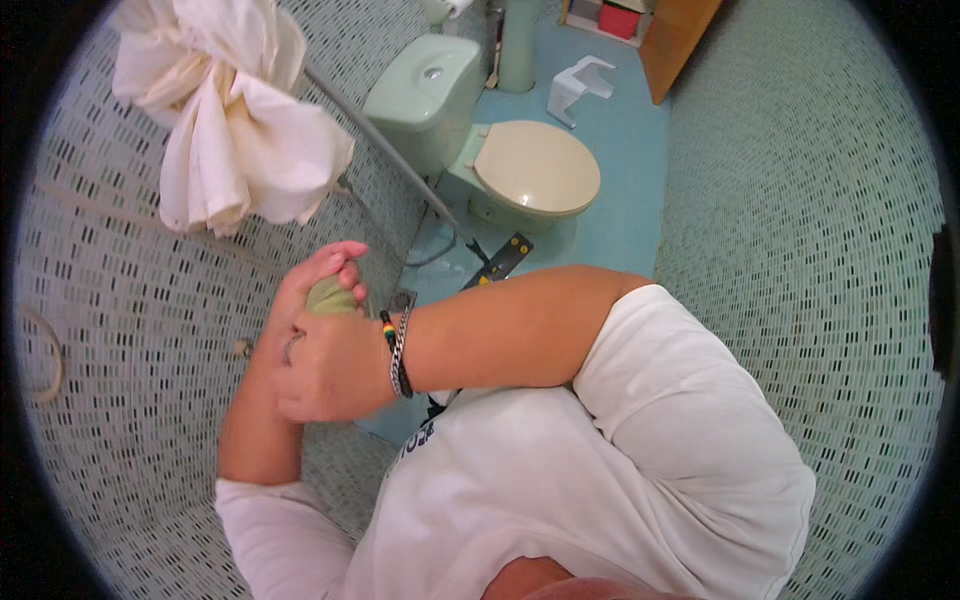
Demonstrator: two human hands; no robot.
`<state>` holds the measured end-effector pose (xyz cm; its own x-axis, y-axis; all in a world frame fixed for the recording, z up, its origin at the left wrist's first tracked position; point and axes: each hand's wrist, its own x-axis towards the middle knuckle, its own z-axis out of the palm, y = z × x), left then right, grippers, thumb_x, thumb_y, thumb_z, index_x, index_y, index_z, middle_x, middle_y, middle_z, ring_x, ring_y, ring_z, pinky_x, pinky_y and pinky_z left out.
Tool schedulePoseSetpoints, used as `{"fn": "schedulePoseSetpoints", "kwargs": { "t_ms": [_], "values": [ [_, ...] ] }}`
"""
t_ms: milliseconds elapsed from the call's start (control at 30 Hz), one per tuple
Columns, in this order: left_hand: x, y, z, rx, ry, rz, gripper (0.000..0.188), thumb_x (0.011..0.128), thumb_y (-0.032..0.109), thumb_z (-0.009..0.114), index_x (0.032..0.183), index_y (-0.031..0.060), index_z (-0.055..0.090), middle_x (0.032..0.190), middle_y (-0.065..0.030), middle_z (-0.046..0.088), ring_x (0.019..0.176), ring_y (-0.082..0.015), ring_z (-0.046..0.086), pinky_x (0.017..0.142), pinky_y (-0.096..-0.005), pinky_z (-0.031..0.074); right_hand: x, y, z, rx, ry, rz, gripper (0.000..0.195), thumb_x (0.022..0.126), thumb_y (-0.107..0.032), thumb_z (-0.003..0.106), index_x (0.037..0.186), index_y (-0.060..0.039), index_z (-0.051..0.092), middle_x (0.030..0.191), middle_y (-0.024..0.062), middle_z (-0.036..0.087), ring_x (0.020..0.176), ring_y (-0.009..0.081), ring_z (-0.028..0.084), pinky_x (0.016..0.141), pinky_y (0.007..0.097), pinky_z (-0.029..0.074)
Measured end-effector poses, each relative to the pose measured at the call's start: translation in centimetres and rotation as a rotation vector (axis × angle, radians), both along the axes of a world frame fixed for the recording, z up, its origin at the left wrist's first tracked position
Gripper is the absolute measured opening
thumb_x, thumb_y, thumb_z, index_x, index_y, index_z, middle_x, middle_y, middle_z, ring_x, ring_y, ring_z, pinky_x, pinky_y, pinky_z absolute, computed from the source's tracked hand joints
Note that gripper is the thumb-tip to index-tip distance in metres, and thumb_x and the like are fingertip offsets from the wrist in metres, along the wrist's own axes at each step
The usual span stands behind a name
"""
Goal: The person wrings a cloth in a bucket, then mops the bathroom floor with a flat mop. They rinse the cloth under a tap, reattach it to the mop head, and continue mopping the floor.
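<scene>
A crumpled light-green cloth is between my two bare hands, close to the tiled wall on the left. My left hand curls its fingers over the top of the cloth. Just below it, my right hand, with a ring and bracelets at the wrist, is closed in a fist around the lower part of the cloth. That fist is slightly blurred and hides the rest of the cloth. A gathered, knotted cream fabric hangs above and to the left of my hands.
A grey pole slants down to a dark flat mop head on the blue floor. Beyond stand a green toilet with its cream lid down, a pedestal, a white plastic stool and a wooden door. A hose hangs nearby.
</scene>
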<state>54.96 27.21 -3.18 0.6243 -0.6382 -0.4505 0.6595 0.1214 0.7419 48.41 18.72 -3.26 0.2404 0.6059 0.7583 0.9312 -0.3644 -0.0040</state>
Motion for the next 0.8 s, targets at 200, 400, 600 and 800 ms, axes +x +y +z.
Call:
{"fn": "schedulePoseSetpoints", "kwargs": {
  "t_ms": [200,400,600,800],
  "values": [
    [1.4,-0.3,-5.9,0.392,-0.050,-0.369,0.020,0.077,0.016,0.054,0.089,0.0007,0.055,0.062,-0.0017,0.050,0.058,-0.0143,0.051,0.056,-0.0276,0.046,-0.7,1.7,-7.5,-0.221,-0.018,-0.073,0.013,0.055,-0.027,0.056,0.061,-0.0148,0.053,0.065,0.0003,0.048,0.062,0.0198,0.050,0.055,0.0374,0.037],
    [2.0,-1.7,-11.7,0.562,-0.105,-0.647,0.016,0.076,0.013,0.051,0.084,0.0006,0.058,0.061,-0.0017,0.051,0.056,-0.0129,0.050,0.055,-0.0259,0.043,-0.7,1.8,-11.8,-0.358,0.202,-0.020,0.009,0.058,-0.020,0.059,0.061,-0.0112,0.060,0.066,0.0023,0.057,0.062,0.0201,0.054,0.051,0.0371,0.039],
    [1.2,-2.7,-15.4,0.741,-0.284,-0.853,0.016,0.076,0.014,0.049,0.082,0.0023,0.058,0.060,-0.0026,0.051,0.055,-0.0131,0.050,0.055,-0.0261,0.041,-1.2,2.4,-16.2,-0.325,0.277,0.023,0.011,0.057,-0.018,0.058,0.062,-0.0089,0.062,0.065,0.0046,0.059,0.063,0.0225,0.058,0.053,0.0393,0.043],
    [0.3,-4.1,-19.5,0.837,-0.452,-0.989,0.016,0.075,0.012,0.048,0.079,-0.0002,0.058,0.061,-0.0059,0.054,0.053,-0.0149,0.049,0.052,-0.0289,0.041,-1.6,4.7,-23.4,-0.107,0.324,-0.055,0.011,0.060,-0.016,0.057,0.063,-0.0084,0.064,0.074,0.0064,0.062,0.073,0.0254,0.060,0.067,0.0412,0.047]
  ]
}}
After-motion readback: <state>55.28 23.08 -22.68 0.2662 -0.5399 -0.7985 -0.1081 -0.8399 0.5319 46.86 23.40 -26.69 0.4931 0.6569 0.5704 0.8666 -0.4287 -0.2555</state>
